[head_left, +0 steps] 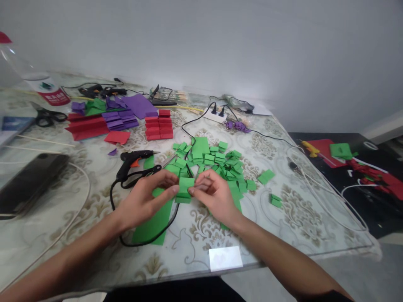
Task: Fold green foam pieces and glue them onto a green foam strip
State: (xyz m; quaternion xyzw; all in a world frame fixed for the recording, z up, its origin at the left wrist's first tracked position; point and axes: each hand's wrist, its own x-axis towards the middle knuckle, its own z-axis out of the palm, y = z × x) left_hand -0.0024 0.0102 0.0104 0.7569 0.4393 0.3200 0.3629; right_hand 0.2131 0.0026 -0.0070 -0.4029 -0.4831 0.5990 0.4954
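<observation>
Between my two hands is a small folded piece of green paper (185, 188), creased across its width. My left hand (147, 195) pinches its left edge with thumb and fingers. At its right edge, my right hand (215, 195) grips it the same way. Just beyond lies a loose heap of small folded green pieces (231, 165). Flat green sheets (154, 226) rest under and beside my hands. A black glue gun (132, 159) with an orange trigger lies left of the heap, and black-handled scissors (138, 176) are partly behind my left hand.
A phone (34, 180) and a bottle (47, 88) stand to the left. Folded red paper (159, 126) and purple paper (121, 119) lie farther back. A white power strip (215, 114) feeds black cords across the table. A white card (225, 258) sits at the front edge.
</observation>
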